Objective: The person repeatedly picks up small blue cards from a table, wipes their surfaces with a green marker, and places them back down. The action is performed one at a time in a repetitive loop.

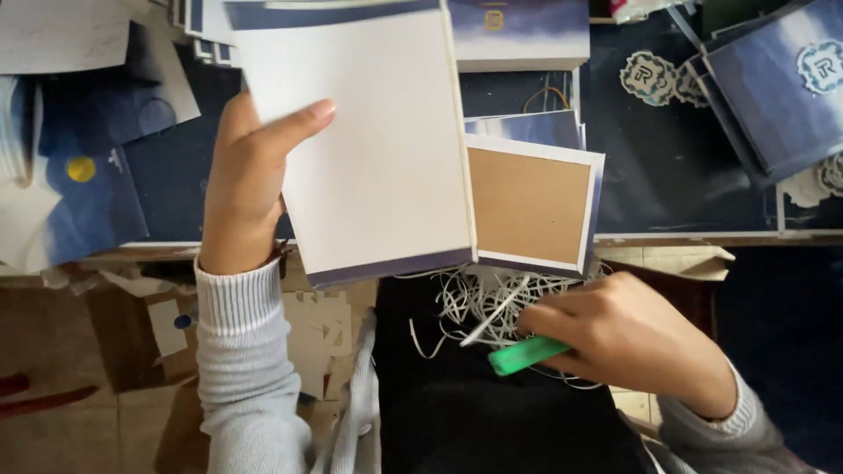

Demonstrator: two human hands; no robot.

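Nearest to you, your right hand (628, 338) sits low on the right, over the dark cloth (492, 412) on your lap. Its grip is closed around a green-handled tool (527, 354), whose handle pokes out to the left of your curled fingers; the working end is hidden, so you cannot tell what kind of tip it has. Just beyond those fingers lies a tangle of thin white paper strips (492, 298), touching the near edge of the open box part.

To the left, your left hand (250, 180) reaches up from a grey ribbed sleeve (241, 351). Its grip is closed on the left edge of a large white board panel (369, 140), thumb pressed flat across the white face, the other fingers hidden behind it. The panel is held up and tilted, with a dark blue band along its near edge. Joined to its right side is a smaller panel with a brown cardboard face (529, 204) framed in white, hanging over the edge of the counter (685, 184).

Below left, cardboard scraps (316, 325) lie on the floor.

Farther off, the dark counter carries blue and white printed sheets (79, 193) on the left, one with a yellow dot. At the far right, a blue box lid (781, 88) lies at an angle, with lacy white emblem cut-outs (648, 77) just beside it. At the far edge, another blue and white box (518, 35) lies behind the held panel.
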